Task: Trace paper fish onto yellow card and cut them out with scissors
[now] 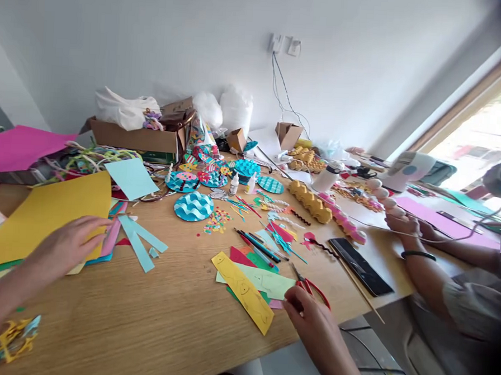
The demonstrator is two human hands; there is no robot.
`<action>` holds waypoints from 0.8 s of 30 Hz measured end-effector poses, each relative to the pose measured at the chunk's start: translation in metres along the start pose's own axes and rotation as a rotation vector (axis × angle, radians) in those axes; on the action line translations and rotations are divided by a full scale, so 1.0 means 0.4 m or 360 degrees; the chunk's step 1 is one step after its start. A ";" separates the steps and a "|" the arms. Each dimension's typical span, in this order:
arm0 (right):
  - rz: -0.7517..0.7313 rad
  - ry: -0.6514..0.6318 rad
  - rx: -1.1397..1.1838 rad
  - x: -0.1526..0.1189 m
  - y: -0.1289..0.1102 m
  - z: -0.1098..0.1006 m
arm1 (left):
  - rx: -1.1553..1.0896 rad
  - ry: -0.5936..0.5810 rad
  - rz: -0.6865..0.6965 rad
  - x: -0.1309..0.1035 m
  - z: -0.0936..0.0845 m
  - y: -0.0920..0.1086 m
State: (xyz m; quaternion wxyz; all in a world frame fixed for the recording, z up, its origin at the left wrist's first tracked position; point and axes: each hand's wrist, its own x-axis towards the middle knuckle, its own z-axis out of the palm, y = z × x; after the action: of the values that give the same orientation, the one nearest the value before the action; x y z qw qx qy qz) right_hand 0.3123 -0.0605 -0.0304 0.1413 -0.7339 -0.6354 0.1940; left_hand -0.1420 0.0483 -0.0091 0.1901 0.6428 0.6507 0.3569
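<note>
My left hand [73, 245] is stretched over a large yellow paper sheet [64, 208] on a stack of coloured paper, its fingers extended near the stack's right edge. Light blue paper strips [142, 243] lie just beyond those fingertips. My right hand [311, 319] has its fingers curled and pinched at the right end of a light green paper piece [266, 280]. Across that piece lies a yellow paper strip [245, 293] with pencil drawing on it. Red-handled scissors [312, 286] rest right behind my right hand, partly hidden by it.
Several pencils [259, 247] lie mid-table. Beyond are blue wavy discs [193, 206], small glue bottles [234, 183] and a yellow egg-carton strip [311, 202]. A black phone [359, 266] and wooden stick [360, 288] lie right. Another person's hands [403, 226] hold a pale ball string [386, 197]. Paper scraps [16, 337] lie front left.
</note>
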 end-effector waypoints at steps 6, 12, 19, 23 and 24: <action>-0.0117 -0.0171 -0.0103 -0.007 -0.080 0.031 | -0.0504 -0.0681 -0.0126 -0.072 0.227 0.228; -0.0006 -0.0259 -0.0402 0.013 -0.118 0.047 | -0.0902 -0.0979 -0.0219 -0.129 0.346 0.297; 0.0039 -0.0317 -0.0380 0.025 -0.108 0.040 | -0.1306 -0.1012 -0.0544 -0.213 0.348 0.304; -0.0016 -0.0304 -0.0294 0.031 -0.099 0.042 | -0.1610 -0.0998 -0.0795 -0.244 0.356 0.300; -0.0017 -0.0287 -0.0271 0.031 -0.098 0.044 | -0.1661 -0.0983 -0.0825 -0.247 0.359 0.299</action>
State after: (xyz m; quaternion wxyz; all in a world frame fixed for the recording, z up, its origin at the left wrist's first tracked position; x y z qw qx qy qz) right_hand 0.2712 -0.0429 -0.0295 0.0219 -0.7195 -0.6636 0.2038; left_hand 0.0534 -0.0260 -0.0420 0.7345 0.3616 0.4414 0.3674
